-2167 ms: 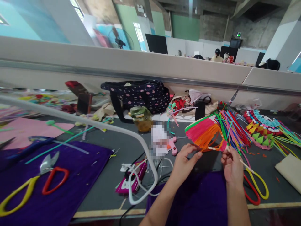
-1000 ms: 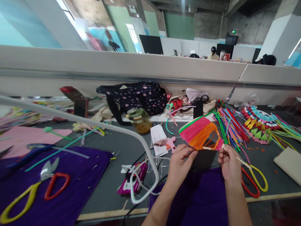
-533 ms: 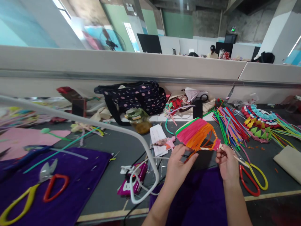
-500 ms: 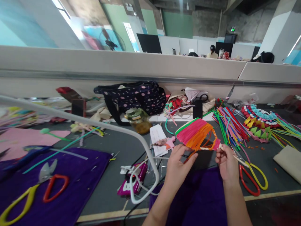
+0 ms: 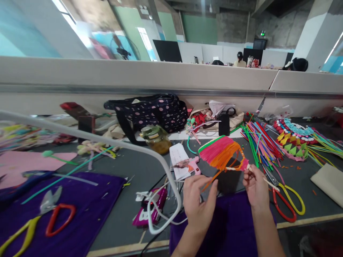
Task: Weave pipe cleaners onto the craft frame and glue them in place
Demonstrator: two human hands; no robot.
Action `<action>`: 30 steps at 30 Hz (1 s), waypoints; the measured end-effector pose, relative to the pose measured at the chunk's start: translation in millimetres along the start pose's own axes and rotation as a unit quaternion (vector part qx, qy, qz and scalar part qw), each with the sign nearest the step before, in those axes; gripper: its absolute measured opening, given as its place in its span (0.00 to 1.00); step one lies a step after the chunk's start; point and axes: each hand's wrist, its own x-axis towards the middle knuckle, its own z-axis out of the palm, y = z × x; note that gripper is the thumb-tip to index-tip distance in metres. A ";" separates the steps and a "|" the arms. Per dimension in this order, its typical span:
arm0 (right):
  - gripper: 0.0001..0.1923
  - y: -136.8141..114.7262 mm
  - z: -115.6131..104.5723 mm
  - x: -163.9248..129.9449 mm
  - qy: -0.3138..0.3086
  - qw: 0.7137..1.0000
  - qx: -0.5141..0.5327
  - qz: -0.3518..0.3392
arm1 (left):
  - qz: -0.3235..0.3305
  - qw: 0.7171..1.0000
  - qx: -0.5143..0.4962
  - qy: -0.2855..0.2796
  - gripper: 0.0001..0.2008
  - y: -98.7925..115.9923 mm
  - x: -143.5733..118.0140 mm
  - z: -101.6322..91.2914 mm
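While both hands sit low centre in the head view, the fan-shaped piece of pipe cleaners (image 5: 221, 152) hangs just above and between them, over the grey surface (image 5: 125, 171).

Right hand (image 5: 255, 189): fingers pinched on the pink narrow end of the fan, where the strands gather onto a thin white stick. That end points right; the wide pink-orange-green edge spreads up and left. So the long axis runs from the right hand's pinch toward upper left, tilted.

Left hand (image 5: 199, 198): fingers closed lightly on one loose orange strand (image 5: 210, 181) trailing down from the fan's lower edge. It is off the fan body itself; thumb and fingertips are narrow, and I cannot tell how firm the grip is.

Right hand is the one nearer to and carrying the fan. Left only has the strand, and lies below and left of the fan.

Around:
- purple cloth (image 5: 230, 228) under both forearms
- red-and-yellow scissors (image 5: 285, 201) just right of the right hand, flat on the surface
- bundle of coloured pipe cleaners (image 5: 261, 142) behind the right hand
- pink glue gun (image 5: 191, 165) just beyond the left hand, beside a paper slip
- white cable loop (image 5: 160, 214) and a magenta gadget to the left
- spotted bag (image 5: 150, 110) and a jar (image 5: 155, 137) further back
- second pair of scissors (image 5: 43, 221) on a purple cloth, far left
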 end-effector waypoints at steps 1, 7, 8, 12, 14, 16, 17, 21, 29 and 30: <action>0.10 0.5 0.9 -0.5 0.001 1.000 0.007 0.001 | 0.003 1.000 -0.014 -0.002 0.09 2.3 -5.1 0.4; 0.10 6.7 10.3 -7.0 0.020 0.999 0.042 0.015 | -0.142 0.977 -0.123 -0.100 0.05 8.6 -22.6 16.8; 0.10 8.3 11.9 -8.8 0.017 0.999 0.046 0.018 | -0.167 0.971 -0.137 -0.105 0.04 7.9 -22.2 20.1; 0.10 16.2 17.7 -17.2 0.007 0.998 0.064 0.013 | -0.253 0.939 -0.209 -0.107 0.07 2.3 -18.9 28.6; 0.10 21.1 20.5 -21.5 0.008 0.997 0.074 0.001 | -0.306 0.913 -0.253 -0.095 0.09 -1.2 -18.8 31.3; 0.11 26.9 23.4 -25.5 0.007 0.997 0.076 -0.018 | -0.358 0.883 -0.292 -0.081 0.12 -3.8 -19.0 34.1; 0.11 30.2 24.9 -27.4 0.004 0.997 0.075 -0.028 | -0.378 0.870 -0.306 -0.078 0.14 -4.4 -18.8 35.6; 0.11 44.1 30.7 -35.2 -0.009 0.995 0.076 -0.068 | -0.429 0.822 -0.365 -0.083 0.16 -0.7 -14.8 41.9; 0.12 67.1 33.3 -45.5 -0.002 0.990 0.017 -0.138 | -0.459 0.740 -0.477 -0.119 0.11 15.2 -2.0 40.5; 0.13 69.5 32.7 -45.9 -0.001 0.989 0.003 -0.150 | -0.463 0.737 -0.479 -0.115 0.10 15.8 -1.1 39.2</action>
